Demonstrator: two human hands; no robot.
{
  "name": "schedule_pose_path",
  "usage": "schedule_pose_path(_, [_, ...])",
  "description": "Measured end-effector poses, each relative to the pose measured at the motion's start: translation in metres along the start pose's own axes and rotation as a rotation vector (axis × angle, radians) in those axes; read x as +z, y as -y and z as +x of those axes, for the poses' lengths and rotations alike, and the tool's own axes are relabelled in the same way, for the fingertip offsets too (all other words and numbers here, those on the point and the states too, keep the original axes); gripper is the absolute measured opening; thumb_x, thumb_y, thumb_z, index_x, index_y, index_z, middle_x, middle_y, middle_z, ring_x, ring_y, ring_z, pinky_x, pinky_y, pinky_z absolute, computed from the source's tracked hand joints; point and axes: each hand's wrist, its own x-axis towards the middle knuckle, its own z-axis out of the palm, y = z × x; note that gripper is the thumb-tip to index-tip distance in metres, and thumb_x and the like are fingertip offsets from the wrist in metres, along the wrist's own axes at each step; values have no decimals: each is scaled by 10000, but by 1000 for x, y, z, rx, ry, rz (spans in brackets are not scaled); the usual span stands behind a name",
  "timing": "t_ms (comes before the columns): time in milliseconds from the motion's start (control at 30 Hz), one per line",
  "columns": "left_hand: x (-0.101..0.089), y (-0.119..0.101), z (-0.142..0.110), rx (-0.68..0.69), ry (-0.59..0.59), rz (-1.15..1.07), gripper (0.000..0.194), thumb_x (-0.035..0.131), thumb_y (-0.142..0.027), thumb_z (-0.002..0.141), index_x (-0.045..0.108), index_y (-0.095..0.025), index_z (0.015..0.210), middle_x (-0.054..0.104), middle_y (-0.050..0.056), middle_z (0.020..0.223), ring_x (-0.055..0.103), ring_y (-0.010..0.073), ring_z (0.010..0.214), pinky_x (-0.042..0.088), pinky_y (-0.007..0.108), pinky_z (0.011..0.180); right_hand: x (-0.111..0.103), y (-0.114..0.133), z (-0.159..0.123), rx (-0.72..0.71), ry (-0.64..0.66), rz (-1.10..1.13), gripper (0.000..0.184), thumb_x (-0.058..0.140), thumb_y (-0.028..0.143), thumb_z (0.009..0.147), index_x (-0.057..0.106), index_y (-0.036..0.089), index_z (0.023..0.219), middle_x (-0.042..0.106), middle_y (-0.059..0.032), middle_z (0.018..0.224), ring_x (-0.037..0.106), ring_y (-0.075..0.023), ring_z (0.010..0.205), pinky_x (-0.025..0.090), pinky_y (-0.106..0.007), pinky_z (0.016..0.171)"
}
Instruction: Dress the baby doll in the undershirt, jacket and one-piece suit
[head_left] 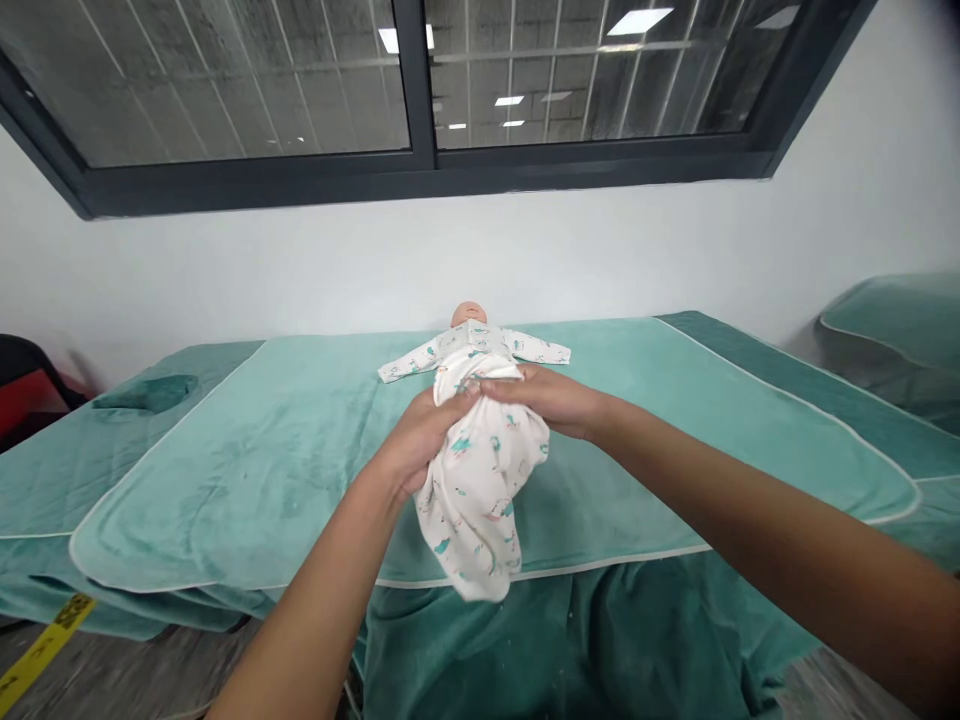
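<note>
A baby doll (469,313) lies on its back at the far side of the bed, head towards the wall. It wears a white long-sleeved top (459,343) with a small teal print, its sleeves spread out to both sides. In front of it, my left hand (420,435) and my right hand (559,398) grip a bunched white baby garment (484,490) with the same kind of print. Both thumbs press on its gathered upper part, almost meeting. The lower part hangs down over the bed's near edge. The doll's lower body is hidden behind the cloth and hands.
A light green plush blanket (225,470) with pale piping covers the bed. A green pillow (900,315) is at the far right, and a dark green cloth (146,393) lies at the left. Behind are a white wall and a dark-framed window (424,165). Yellow tape (45,650) marks the floor.
</note>
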Motion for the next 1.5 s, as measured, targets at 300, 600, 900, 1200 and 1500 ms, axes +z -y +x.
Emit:
schedule_pose_path(300, [-7,18,-4,-40,25,-64,495,843,-298,670,683,-128,1107,751,105,959,711,253,846,562,330,750,3,-19,4,-73,-218,204,334,707,379,816,707,189,1090,728,-60,1038,668,-200,915,529,-308,813])
schedule_pose_path(600, [-17,25,7,-52,-55,-96,520,822,-363,696,672,-103,1121,750,130,961,711,292,889,563,355,759,11,-42,0,13,-31,109,387,760,437,777,714,182,1064,739,-69,1019,690,-216,916,530,-355,867])
schedule_pose_path(900, [-25,31,4,5,-52,-179,554,838,-318,645,665,-116,1130,753,111,944,704,302,928,547,369,834,21,-56,2,-63,-201,450,467,724,465,802,664,181,1168,734,-86,1046,685,-241,955,531,-372,873])
schedule_pose_path(1200, [-29,41,-5,-181,-44,289,338,746,-330,734,687,-136,1005,744,66,920,670,219,831,507,281,721,32,-107,-23,100,1,314,570,828,394,685,656,218,1198,708,-74,1152,648,-251,1071,499,-389,939])
schedule_pose_path(1500, [-10,53,41,43,-54,1059,238,525,-333,844,681,-157,885,734,86,959,650,261,918,486,336,805,-5,-155,-19,92,-680,-185,443,603,504,810,708,162,1072,749,-68,1007,673,-284,932,519,-387,799])
